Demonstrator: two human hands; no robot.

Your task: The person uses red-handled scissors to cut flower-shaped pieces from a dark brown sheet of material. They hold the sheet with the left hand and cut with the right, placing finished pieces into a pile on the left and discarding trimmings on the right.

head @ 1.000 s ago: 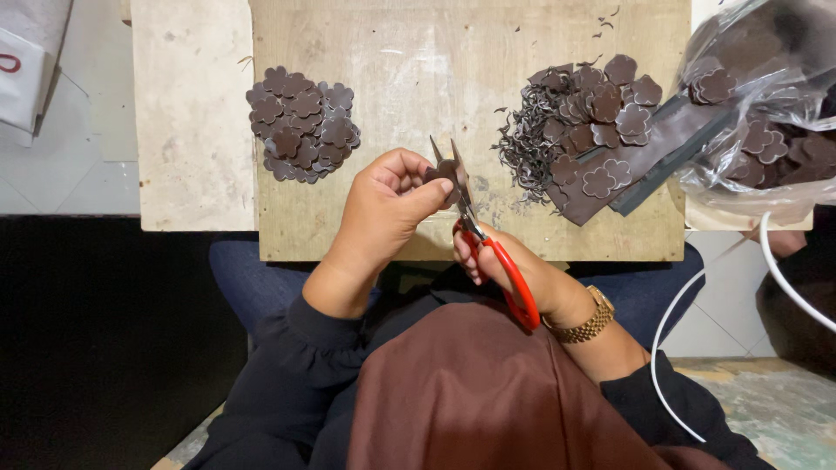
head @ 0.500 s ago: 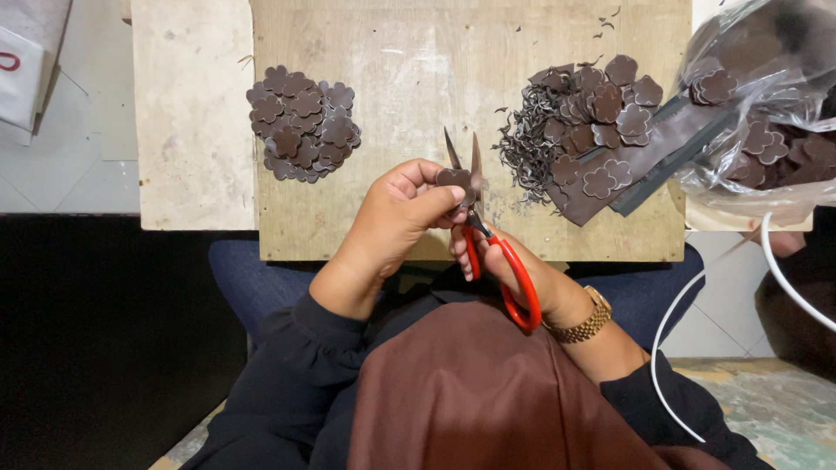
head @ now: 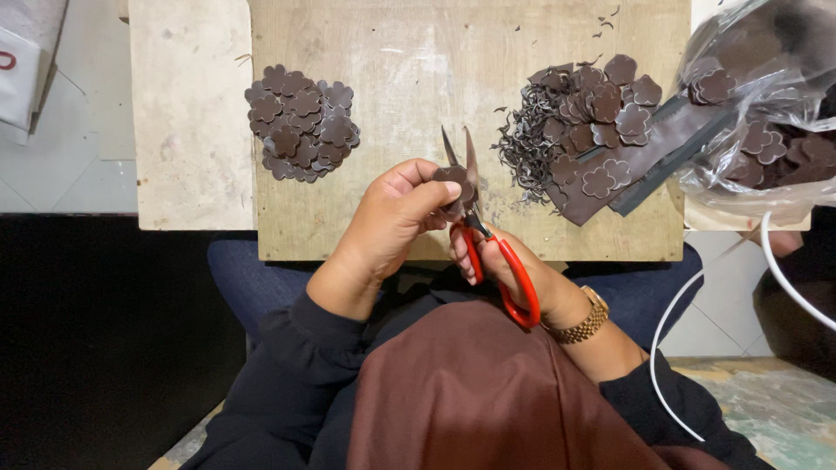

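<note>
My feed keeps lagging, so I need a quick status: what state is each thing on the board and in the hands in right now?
Left hand: pinching a dark flower piece at the blades.
Right hand: grip on the red-handled scissors.
Scissors: blades open, around the piece.
Left pile of flower pieces: heaped, apart from both hands.
Right pile with trimmings: loose, scattered.
Dark strip: flat, flower shapes still in it.
Plastic bag: open, holding pieces.

Scissors [head: 475,222] blades narrowed, tilted upright.

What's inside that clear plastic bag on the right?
The plastic bag holds dark brown flower-shaped pieces, seen through its film. Glare and folds hide how many, and whatever lies deeper inside.
</note>
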